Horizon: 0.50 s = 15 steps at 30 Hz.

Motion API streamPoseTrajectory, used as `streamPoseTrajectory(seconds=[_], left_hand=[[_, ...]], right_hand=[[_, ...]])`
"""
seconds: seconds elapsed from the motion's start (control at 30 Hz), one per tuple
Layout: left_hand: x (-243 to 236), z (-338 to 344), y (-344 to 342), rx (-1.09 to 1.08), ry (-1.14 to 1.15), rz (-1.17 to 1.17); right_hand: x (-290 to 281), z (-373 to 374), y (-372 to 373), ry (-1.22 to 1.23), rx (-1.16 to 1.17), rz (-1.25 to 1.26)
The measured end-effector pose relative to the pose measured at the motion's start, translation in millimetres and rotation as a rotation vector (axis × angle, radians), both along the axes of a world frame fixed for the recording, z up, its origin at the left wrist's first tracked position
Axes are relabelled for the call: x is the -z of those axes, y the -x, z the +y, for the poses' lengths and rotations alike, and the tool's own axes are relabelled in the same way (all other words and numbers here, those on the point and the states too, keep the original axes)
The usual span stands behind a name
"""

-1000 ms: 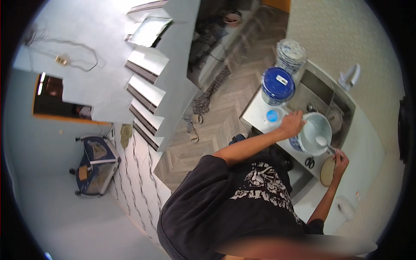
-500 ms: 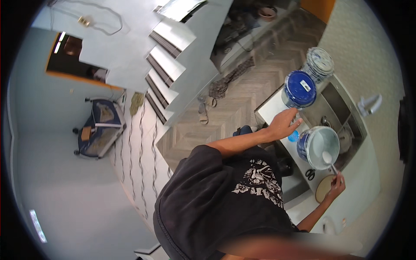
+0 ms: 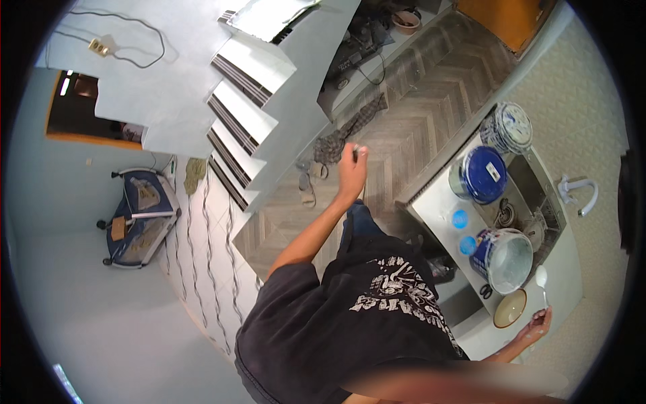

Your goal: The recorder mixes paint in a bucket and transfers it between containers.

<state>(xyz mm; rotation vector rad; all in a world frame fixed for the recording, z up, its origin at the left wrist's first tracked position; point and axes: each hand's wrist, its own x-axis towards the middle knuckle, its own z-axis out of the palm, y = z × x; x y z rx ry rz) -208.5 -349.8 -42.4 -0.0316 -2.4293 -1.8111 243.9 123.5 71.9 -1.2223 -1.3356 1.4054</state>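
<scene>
Right hand (image 3: 536, 328), lower right, grips white spoon (image 3: 542, 277). Spoon now out of bucket (image 3: 480, 257), near bowl (image 3: 511, 308), so bucket sits untouched. Left hand (image 3: 354, 172) swung away, middle of frame, fingers curled; can't tell if holding anything.

A head-worn fisheye is looking down from close above the wearer (image 3: 330, 316), taking in stairs (image 3: 262, 64) at eleven o'clock, counter (image 3: 562, 279) at three.

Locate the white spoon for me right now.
In the head view, the white spoon is on the right side, held by its handle in the right hand, just right of the open bucket.
</scene>
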Motion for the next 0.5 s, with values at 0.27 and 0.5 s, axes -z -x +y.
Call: streamPoseTrajectory(seconds=[0.27, 0.5], left_hand=[[45, -141, 108, -0.144, -0.093, -0.067], [57, -223, 137, -0.170, -0.012, -0.173]], right_hand=[[-71, -85, 274, 0.207, -0.299, 0.254], [-43, -341, 731, 0.467, -0.988, 0.410]])
